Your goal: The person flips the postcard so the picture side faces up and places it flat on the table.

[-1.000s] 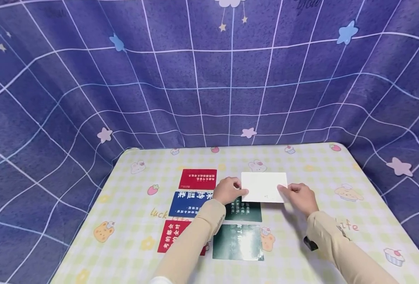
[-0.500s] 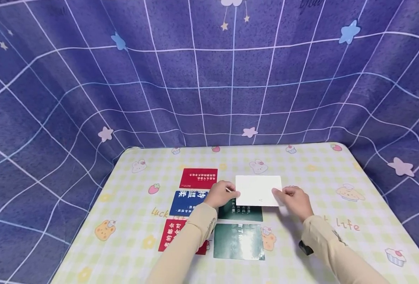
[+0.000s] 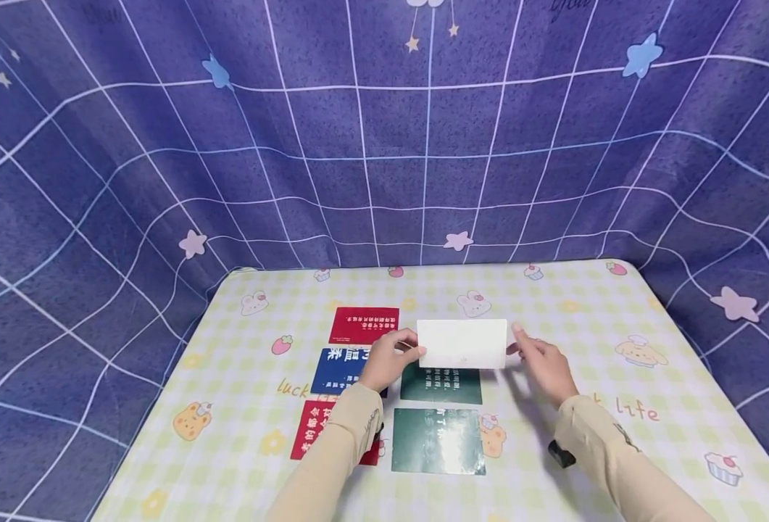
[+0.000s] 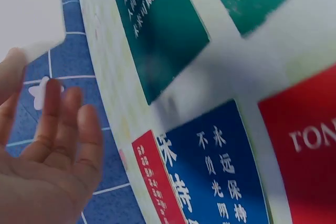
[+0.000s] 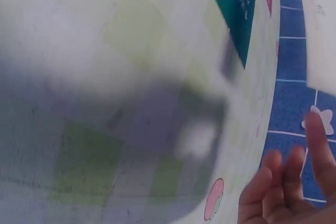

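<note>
A white card (image 3: 462, 344) is raised over the far part of the table, its pale side toward me with a small faint mark near the lower edge. My left hand (image 3: 387, 359) pinches its left edge; the left wrist view shows the thumb on the card (image 4: 31, 11) and the other fingers extended. At the card's right side my right hand (image 3: 546, 366) has its fingers extended. A gap shows between those fingers and the card (image 5: 321, 35) in the right wrist view. Beneath the white card lies a dark green card (image 3: 439, 386), its far part hidden.
Left of that lie a red card (image 3: 364, 325), a blue card (image 3: 338, 373) partly behind my left hand, and another red card (image 3: 312, 428) partly under my sleeve. A glossy green card (image 3: 439, 442) lies nearer. A blue grid curtain (image 3: 397, 181) rises behind the patterned tablecloth (image 3: 227, 377).
The white card has moved left, with my left hand, and tilted to look shorter. My right hand gripped its right edge before; now its fingers are straightened and off the edge.
</note>
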The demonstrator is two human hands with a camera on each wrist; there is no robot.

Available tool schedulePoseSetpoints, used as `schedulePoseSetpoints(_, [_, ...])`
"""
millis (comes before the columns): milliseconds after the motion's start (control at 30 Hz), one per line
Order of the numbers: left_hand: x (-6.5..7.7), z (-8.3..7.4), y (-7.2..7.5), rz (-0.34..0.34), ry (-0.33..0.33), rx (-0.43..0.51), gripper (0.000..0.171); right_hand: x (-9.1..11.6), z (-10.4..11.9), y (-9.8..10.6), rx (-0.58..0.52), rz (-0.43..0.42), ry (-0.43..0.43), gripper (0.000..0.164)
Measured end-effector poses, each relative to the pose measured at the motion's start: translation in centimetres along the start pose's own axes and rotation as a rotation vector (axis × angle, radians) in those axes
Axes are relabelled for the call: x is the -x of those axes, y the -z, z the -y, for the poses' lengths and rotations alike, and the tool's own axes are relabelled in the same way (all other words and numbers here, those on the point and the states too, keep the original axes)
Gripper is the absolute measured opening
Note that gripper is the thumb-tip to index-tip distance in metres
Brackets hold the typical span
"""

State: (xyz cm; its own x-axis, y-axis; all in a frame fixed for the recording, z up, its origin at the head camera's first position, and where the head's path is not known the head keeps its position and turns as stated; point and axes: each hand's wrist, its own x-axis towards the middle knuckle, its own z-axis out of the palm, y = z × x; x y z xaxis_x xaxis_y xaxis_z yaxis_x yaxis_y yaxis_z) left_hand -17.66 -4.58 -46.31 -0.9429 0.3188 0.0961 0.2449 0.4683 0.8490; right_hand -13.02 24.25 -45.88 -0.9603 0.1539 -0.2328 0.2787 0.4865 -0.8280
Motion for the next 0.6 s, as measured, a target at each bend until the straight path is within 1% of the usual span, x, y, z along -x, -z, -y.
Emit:
schedulePoseSetpoints(100, [0.09,0.02,0.13,-0.057,-0.078,0.011,0.007,0.12,0.16,0.23,-0.021,-0.006,-0.025,0.09])
schedulePoseSetpoints(200, [0.15,-0.13,0.11,-0.09,-0.119,0.015,0.008,0.1,0.41,0.17,-0.035,0.033,-0.023,0.085])
schedulePoseSetpoints(300, [0.18,-0.23,0.05,-0.114,-0.132,0.001,0.011,-0.01,0.64,-0.05,-0.078,0.073,-0.008,0.078])
schedulePoseSetpoints(467, [0.11,-0.01,0.01,-0.153,-0.167,-0.032,0.011,-0.03,0.77,-0.21,-0.126,0.106,0.002,0.064])
schedulePoseSetpoints(533, [0.1,0.08,0.03,-0.152,-0.162,-0.033,0.009,0.01,0.77,-0.22,-0.149,0.113,0.006,0.058])
schedulePoseSetpoints(600, [0.18,0.03,0.1,-0.142,-0.131,-0.032,0.01,0.02,0.79,-0.31,-0.182,0.112,0.009,0.054])
